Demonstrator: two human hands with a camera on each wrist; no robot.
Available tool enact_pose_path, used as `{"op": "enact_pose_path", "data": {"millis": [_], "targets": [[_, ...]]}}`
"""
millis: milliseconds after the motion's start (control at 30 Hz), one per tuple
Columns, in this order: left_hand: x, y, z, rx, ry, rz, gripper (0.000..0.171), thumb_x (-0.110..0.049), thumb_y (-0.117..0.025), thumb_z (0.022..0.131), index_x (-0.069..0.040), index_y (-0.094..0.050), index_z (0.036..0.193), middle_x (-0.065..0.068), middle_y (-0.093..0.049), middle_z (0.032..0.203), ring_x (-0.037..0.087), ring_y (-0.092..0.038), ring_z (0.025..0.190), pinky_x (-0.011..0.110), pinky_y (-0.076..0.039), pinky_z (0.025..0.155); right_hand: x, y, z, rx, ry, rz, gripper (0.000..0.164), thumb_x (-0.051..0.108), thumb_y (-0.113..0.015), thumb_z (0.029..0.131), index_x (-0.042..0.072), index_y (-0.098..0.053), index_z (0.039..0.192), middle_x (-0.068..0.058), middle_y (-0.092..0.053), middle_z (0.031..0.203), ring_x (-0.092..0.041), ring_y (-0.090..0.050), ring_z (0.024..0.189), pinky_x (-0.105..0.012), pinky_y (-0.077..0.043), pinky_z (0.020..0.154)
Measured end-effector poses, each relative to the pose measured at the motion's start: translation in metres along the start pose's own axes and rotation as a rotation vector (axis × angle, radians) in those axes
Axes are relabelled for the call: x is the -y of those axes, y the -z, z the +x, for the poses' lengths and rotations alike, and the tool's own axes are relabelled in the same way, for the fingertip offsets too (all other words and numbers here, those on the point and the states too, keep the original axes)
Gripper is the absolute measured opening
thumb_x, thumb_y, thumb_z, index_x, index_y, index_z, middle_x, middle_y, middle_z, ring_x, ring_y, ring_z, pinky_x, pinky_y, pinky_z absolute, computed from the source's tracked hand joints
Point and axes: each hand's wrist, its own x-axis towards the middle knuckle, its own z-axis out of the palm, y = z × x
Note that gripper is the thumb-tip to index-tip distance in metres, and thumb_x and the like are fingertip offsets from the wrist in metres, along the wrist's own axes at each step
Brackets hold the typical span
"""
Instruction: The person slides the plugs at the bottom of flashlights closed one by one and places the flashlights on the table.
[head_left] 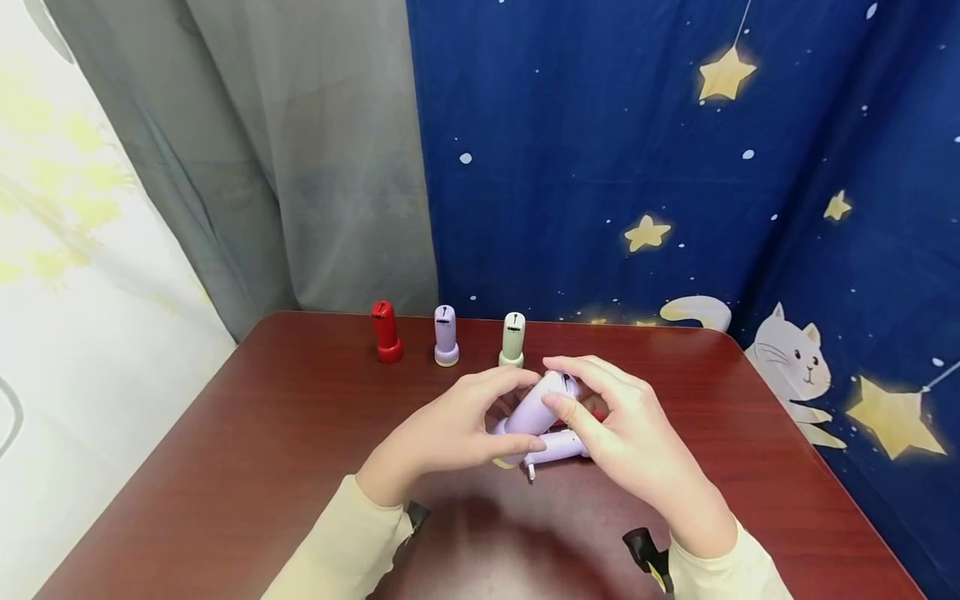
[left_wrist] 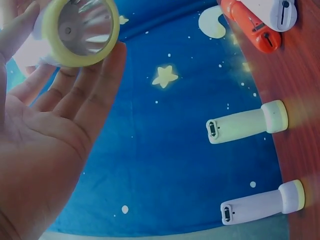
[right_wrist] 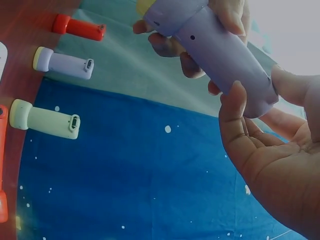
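Note:
Both hands are on a light purple flashlight, tilted above the table. My left hand holds it around the head end, whose yellow-rimmed clear lens faces the left wrist camera. At the tail end, my right hand pinches the body between thumb and fingers, as the right wrist view also shows. Below the hands another purple flashlight lies on the table with a small white piece sticking out at its end. A red flashlight lies beside it, mostly hidden by the right hand in the head view.
Along the back of the dark red-brown table stand a red flashlight, a purple flashlight and a pale green flashlight, all head down. Behind the table hang a grey curtain and a blue star-patterned curtain.

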Motion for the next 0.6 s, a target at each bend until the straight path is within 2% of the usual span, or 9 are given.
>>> {"op": "enact_pose_path", "data": {"millis": [333,600], "targets": [[0.0025,0.0011,-0.0001,0.017,0.036,-0.007,0.058,-0.022,-0.087,0.089,-0.014,-0.061,0.141,-0.001,-0.073,0.118,0.005,-0.071,0.098,0.022,-0.062,0.084,-0.0033,-0.0055,0.0012,0.002,0.041,-0.020,0.033,0.019,-0.075,0.100,0.019,-0.072,0.133,0.007,-0.074,0.119,-0.003,-0.065,0.083,-0.021,-0.058,0.074],[0.0067,-0.0021,0.0036,0.000,0.011,-0.018,0.058,-0.021,-0.088,0.088,-0.014,-0.062,0.140,-0.001,-0.074,0.113,0.006,-0.071,0.096,0.023,-0.062,0.081,-0.0066,-0.0028,0.0015,0.005,0.034,-0.038,0.033,0.020,-0.075,0.101,0.019,-0.072,0.133,0.007,-0.074,0.121,-0.004,-0.065,0.083,-0.022,-0.058,0.074]]}}
